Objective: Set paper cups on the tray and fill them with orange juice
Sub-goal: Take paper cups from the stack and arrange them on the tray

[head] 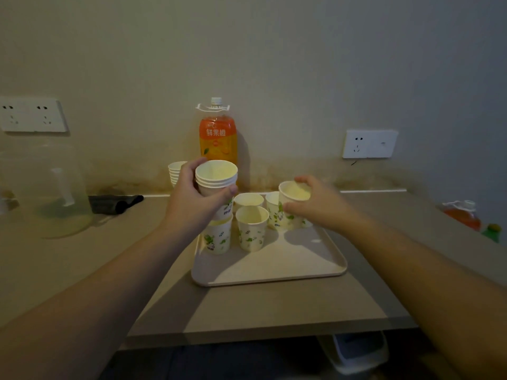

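Four paper cups stand on the pale tray (274, 267) at the centre of the frame: one at its left edge (216, 238), partly hidden under the left hand's stack, one in front (251, 229), one behind it (248, 200), and one to the right (273, 208), half covered by the cup the right hand carries. All four look empty. The near half of the tray is bare.

Behind the tray, against the wall, stands an orange juice bottle (218, 138) with a white cap, its lower part blocked by the raised stack. Just left of it, a second stack of cups (175, 171) peeks out from behind the left hand. At the left of the frame sits a clear glass jug (46, 187), blurred, with a dark flat object (115, 203) lying beside it on the counter (274, 305). Wall sockets show at upper left (31, 114) and right of centre (369, 144). At the far right edge lie another orange bottle (463, 213) and something green (492, 231), both too blurred to make out.

The left hand (192, 198) has its fingers and thumb curled round a nested stack of cups (216, 179), held above the tray's left side. The right hand (318, 204) grips a single cup (292, 204) from the side, fingers over the rim and thumb low on the wall, at the tray's far right corner; whether its base touches the tray cannot be told.
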Action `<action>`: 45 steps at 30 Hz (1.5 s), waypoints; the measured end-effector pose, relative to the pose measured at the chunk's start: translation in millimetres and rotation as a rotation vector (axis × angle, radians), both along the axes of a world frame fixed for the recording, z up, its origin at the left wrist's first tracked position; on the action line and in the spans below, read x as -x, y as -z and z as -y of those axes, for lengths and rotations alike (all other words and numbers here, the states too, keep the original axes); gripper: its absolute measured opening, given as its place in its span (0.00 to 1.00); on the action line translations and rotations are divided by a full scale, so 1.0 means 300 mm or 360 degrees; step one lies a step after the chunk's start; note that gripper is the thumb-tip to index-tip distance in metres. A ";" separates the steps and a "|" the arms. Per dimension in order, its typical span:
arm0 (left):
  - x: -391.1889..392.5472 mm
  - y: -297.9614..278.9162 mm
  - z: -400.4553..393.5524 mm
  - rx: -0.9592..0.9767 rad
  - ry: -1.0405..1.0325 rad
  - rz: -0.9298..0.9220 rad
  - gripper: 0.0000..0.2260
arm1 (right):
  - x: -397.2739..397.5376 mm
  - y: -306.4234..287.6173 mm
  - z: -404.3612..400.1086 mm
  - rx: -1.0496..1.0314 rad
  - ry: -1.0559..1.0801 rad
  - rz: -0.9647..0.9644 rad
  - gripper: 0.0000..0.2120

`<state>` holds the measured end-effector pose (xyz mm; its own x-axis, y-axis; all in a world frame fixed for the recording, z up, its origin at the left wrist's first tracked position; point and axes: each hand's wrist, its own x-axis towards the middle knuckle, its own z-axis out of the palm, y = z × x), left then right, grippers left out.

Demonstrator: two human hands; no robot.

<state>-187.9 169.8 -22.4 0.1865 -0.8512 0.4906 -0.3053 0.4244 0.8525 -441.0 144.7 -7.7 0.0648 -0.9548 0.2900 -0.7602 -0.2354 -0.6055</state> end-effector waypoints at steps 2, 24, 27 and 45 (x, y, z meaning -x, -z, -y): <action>-0.003 0.012 -0.001 0.0005 -0.0014 0.0005 0.32 | -0.001 0.043 0.004 -0.0063 -0.0008 -0.0017 0.41; 0.003 0.064 0.025 0.0040 -0.0026 -0.0002 0.35 | -0.031 0.188 0.052 -0.0204 0.0046 0.0090 0.42; 0.003 0.065 0.023 0.0046 -0.0032 -0.0004 0.35 | -0.035 0.189 0.057 -0.0206 0.0049 0.0086 0.42; 0.029 0.004 0.001 -0.0064 0.0195 0.0457 0.38 | -0.166 -0.055 -0.078 0.0029 -0.0443 0.0309 0.31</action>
<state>-196.7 169.5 -23.6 -0.0598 -0.8786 0.4738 -0.4849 0.4404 0.7555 -391.3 168.1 8.9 0.2642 -0.9028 0.3393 -0.5360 -0.4299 -0.7266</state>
